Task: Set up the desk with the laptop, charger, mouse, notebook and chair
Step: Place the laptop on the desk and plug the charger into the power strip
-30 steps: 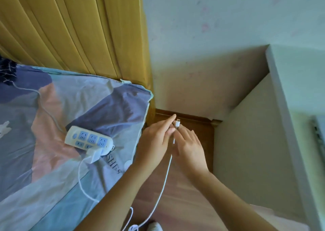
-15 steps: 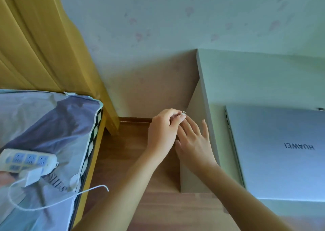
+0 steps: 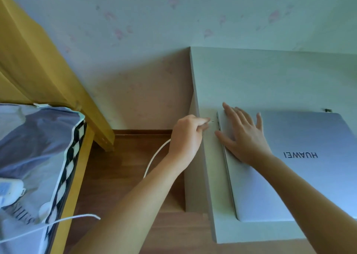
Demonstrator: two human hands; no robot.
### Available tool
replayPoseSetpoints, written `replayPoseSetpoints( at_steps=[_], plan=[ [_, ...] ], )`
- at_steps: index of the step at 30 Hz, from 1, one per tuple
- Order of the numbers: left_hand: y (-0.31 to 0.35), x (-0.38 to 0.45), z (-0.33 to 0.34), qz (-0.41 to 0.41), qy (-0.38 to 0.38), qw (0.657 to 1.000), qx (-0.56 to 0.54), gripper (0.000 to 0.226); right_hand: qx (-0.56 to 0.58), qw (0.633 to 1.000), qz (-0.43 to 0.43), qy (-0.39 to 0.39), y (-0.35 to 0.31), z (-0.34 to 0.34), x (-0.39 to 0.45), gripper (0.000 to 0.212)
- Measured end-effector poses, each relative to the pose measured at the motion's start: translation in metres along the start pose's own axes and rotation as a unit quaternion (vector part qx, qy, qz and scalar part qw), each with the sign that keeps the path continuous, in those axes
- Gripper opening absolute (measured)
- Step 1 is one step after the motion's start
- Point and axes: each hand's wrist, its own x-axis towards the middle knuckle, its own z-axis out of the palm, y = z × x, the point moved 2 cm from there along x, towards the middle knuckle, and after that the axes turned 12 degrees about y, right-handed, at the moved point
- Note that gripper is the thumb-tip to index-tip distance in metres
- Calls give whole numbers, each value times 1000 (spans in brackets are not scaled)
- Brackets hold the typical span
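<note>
Room: pale wall at the far side, yellow curtain at the far left, wooden floor between a bed on the left and a white desk on the right.
Laptop: closed, lying flat on the desk near its left edge, with the logo upside down from this view.
Right hand: fingers straight and spread, pressing flat on the far left corner of the lid. It grasps nothing.
Left hand: curled, pinching the plug of the charger cable – the tip is just beside the left edge of the laptop and apart from it.
Cable: it goes from the left hand down and left over the floor, toward the bed.
Power strip: on the bed at the left border, only partly seen.
Step in hand: I judge it is connecting the charger to the laptop; the mouse, notebook and chair are not in view.
Next move: the plug must be level with the port on the left edge and pushed straight to the right, while the right hand keeps the laptop from sliding – the port itself is too small to see well.
</note>
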Motion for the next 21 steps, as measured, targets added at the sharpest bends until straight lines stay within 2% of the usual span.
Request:
replayPoseSetpoints(
  at_steps=[4, 14, 21],
  plan=[
    [-3, 10, 8, 30, 17, 999, 18, 20, 30, 999, 14, -34, 6, 4, 6, 82],
    [-8, 28, 20, 111, 37, 992, 50, 5, 36, 998, 12, -43, 7, 8, 8, 85],
    [-14, 35, 27, 123, 5, 992, 25, 19, 33, 998, 8, -45, 5, 8, 8, 85]
  ],
)
